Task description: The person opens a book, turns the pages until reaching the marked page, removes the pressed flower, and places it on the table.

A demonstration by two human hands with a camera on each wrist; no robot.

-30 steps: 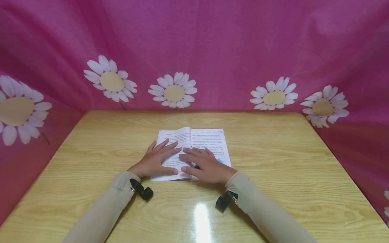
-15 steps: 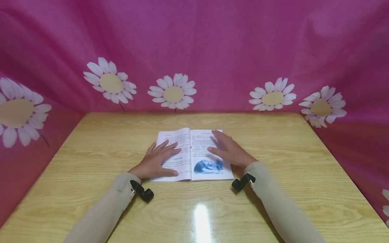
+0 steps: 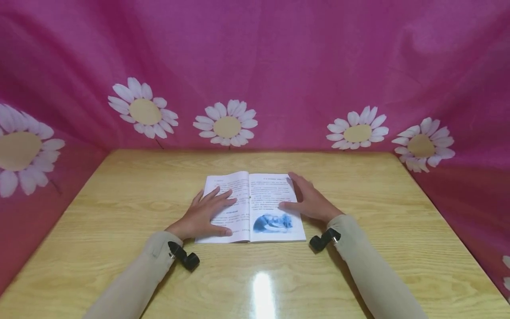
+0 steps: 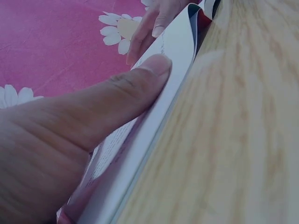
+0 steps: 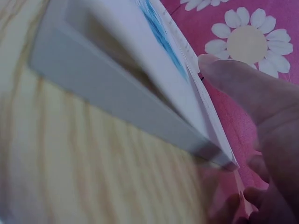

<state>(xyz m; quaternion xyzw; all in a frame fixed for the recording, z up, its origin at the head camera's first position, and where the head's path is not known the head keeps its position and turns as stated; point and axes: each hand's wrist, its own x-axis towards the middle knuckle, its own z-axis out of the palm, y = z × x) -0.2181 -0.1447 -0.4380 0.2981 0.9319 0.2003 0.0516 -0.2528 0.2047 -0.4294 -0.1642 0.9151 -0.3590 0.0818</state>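
Note:
An open book point(image 3: 264, 186) lies on the wooden table, text on both pages and a blue picture low on the right page. My left hand point(image 3: 207, 217) rests spread on the left page; its thumb point(image 4: 126, 95) lies on the paper near the front edge in the left wrist view. At the book's right edge is my right hand point(image 3: 312, 199), thumb over the right page and the other fingers beyond the edge. In the right wrist view its thumb point(image 5: 229, 77) is by the page edge, and a gap shows beneath the upper pages. Whether it pinches any page is unclear.
The wooden table point(image 3: 139, 190) reaches around the book on all sides. A pink cloth point(image 3: 287, 66) with large white daisies hangs behind and at both sides. Small black cameras point(image 3: 191, 261) sit on both sleeved wrists. Light glares on the tabletop in front.
My right hand has moved from the middle of the book, across the right page, to its right edge, uncovering the blue picture. My left hand stays on the left page.

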